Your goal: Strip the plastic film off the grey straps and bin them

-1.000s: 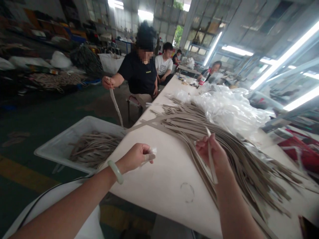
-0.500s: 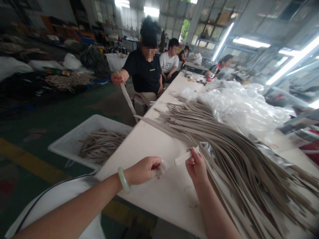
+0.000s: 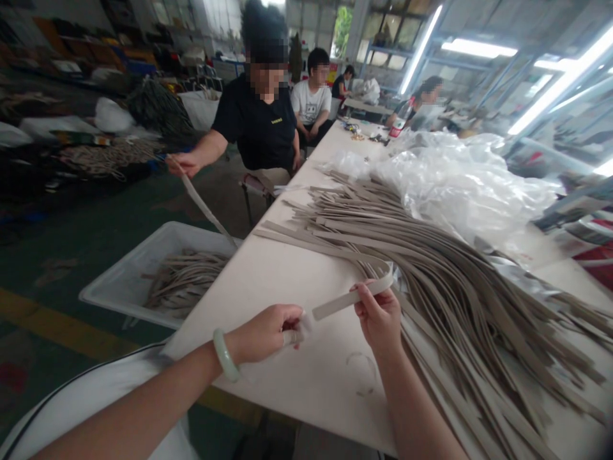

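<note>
My right hand (image 3: 378, 313) pinches a flat beige strap (image 3: 335, 305) close to one end. That free end points left toward my other hand, and behind my fingers the strap bends back over the table. My left hand (image 3: 271, 333), with a pale green bangle (image 3: 225, 355) on the wrist, is closed around a small crumpled whitish wad (image 3: 305, 324), whose material I cannot make out. A light wrap circles one of its fingers. The wad and the strap end are close but apart. Right of my hands lies a big bundle of similar straps (image 3: 431, 275).
The white table (image 3: 268, 275) also bears crumpled clear plastic (image 3: 460, 185) and a bottle (image 3: 398, 121). Left of it stands a white bin (image 3: 119, 291) with straps inside. Across the corner a co-worker (image 3: 261, 121) holds a strap over the bin; other people sit farther back.
The strap end in my right hand has come nearer my left hand, and more of it shows. The co-worker's hand has moved left and down, drawing a strap off the table toward the bin.
</note>
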`<state>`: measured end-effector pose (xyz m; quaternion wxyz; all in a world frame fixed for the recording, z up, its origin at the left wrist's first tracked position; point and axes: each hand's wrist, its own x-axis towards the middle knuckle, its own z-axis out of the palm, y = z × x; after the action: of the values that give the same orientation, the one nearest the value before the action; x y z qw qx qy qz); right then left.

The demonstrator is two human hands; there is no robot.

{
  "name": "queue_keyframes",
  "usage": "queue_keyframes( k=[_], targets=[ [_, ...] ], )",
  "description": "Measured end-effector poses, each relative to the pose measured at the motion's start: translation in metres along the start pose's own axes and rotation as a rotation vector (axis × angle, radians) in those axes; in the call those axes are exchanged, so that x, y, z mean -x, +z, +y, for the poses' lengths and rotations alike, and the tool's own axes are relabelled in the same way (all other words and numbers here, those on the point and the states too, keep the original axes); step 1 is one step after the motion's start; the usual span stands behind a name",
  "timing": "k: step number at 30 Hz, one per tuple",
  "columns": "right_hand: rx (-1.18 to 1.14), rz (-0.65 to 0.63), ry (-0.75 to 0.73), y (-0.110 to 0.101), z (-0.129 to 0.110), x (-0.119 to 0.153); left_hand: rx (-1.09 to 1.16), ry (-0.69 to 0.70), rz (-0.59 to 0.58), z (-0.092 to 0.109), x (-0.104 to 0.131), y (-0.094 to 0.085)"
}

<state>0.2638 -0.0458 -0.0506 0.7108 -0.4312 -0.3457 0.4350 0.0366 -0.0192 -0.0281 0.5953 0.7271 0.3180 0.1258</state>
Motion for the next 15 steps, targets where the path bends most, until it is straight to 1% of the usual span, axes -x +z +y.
queue_keyframes(
  k=[3, 9, 15],
  targets=[
    [0.015, -0.024, -0.01, -0.0014, -0.0003, -0.0001, 0.015, 0.004, -0.003, 0.0006, 0.0013, -0.0007],
    [0.007, 0.024, -0.012, -0.0004, 0.0012, -0.0004, 0.0, 0.014, 0.001, 0.0009, 0.0037, -0.0027],
    [0.004, -0.005, 0.011, 0.0034, -0.0002, 0.0024, 0.02, 0.001, -0.003, -0.0004, 0.0041, -0.003]
  ],
)
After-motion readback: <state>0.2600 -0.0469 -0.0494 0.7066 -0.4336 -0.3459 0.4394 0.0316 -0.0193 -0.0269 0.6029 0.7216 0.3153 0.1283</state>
